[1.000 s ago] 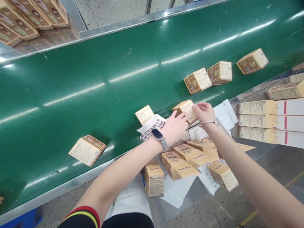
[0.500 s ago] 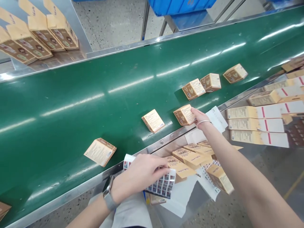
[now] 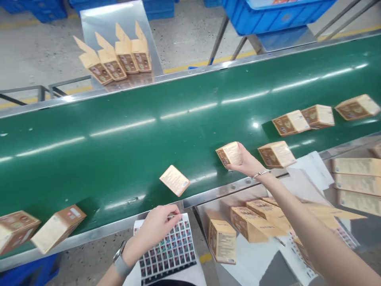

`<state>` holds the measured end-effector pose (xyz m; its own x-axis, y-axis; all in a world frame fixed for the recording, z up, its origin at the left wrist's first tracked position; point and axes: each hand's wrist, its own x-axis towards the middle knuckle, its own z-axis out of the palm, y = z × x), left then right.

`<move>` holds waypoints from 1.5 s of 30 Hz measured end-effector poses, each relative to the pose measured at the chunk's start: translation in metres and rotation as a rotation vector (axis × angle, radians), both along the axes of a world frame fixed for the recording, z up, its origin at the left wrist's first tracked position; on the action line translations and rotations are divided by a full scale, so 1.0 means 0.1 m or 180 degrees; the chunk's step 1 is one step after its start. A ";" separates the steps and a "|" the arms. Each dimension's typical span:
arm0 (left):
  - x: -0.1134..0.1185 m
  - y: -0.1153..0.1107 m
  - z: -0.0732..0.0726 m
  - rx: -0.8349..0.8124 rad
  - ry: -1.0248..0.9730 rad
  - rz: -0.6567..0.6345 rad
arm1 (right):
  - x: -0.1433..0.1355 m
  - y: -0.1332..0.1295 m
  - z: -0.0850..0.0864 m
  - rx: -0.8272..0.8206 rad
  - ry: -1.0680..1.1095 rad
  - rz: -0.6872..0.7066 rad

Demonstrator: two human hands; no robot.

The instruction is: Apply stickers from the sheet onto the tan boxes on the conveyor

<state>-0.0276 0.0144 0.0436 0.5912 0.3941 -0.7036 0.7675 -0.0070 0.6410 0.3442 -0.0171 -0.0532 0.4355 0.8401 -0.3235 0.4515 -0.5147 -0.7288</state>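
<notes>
On the green conveyor belt, my right hand (image 3: 245,161) grips a small brown-and-cream carton (image 3: 228,155) between thumb and fingers. Below the belt's near edge, my left hand (image 3: 162,222) is closed, its fingertips pinched at the upper part of a sticker sheet (image 3: 169,250) printed with rows of small dark pictures. Whether a loose sticker is between those fingers cannot be seen. Another carton (image 3: 174,180) lies on the belt between my hands, printed cream face up. Just right of my right hand rests one more carton (image 3: 276,154).
More cartons (image 3: 290,122) lie further right on the belt, and two (image 3: 58,229) at the lower left. Open-flapped cartons (image 3: 258,218) stand on a metal table at my right. Across the belt, several open cartons (image 3: 126,55) and a blue crate (image 3: 276,18) sit on stands.
The view has turned left. My right hand has let go of one carton and taken hold of the neighbouring one to its left. The sticker sheet, curled before, now lies flatter under my left hand.
</notes>
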 end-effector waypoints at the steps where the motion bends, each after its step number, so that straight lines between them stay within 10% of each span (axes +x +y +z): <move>1: -0.07 -0.02 -0.03 0.0020 0.0014 0.0098 | -0.09 0.03 0.01 -0.0011 0.0006 0.0110; 12: -0.62 -0.17 0.10 -0.0224 -0.0015 0.0640 | -1.92 -0.01 0.10 -0.0167 0.0742 0.1035; 17: -0.82 -0.09 0.27 -0.0116 0.0047 0.0954 | -2.52 -0.03 0.44 -0.0132 0.1205 0.1240; 24: -0.90 0.06 0.28 -0.0134 -0.0285 0.1023 | -2.59 0.15 0.98 -0.0270 0.1705 0.2384; 45: -0.83 0.18 0.39 0.0608 -0.0509 0.1254 | -2.40 0.54 1.25 0.0655 0.0312 0.3529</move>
